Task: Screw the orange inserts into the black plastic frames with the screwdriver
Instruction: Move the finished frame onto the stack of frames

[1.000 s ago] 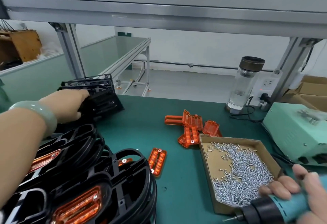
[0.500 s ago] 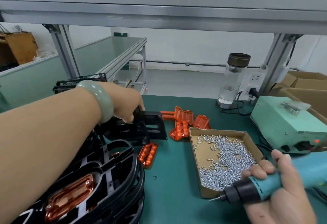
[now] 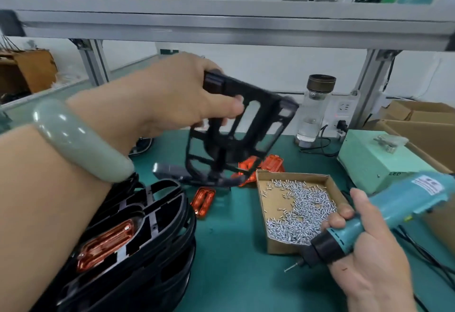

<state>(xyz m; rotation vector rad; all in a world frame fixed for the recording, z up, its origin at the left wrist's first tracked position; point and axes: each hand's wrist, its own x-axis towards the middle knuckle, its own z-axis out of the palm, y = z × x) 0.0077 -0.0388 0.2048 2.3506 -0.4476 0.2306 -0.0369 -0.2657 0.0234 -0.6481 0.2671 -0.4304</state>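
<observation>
Aloft, one black frame (image 3: 241, 127).

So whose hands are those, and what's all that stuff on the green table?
There is no robot here. A person wears a camera on the head, so you see what they see: their own two hands. The left hand lifts a black plastic frame up off the green table. The right hand grips a blue electric screwdriver. Between them sits a cardboard tray full of little silver screws. Behind it lie loose orange inserts, and one more lies nearer. At bottom left is a stack of frames that already have orange pieces in them. A water bottle stands at the back.
</observation>
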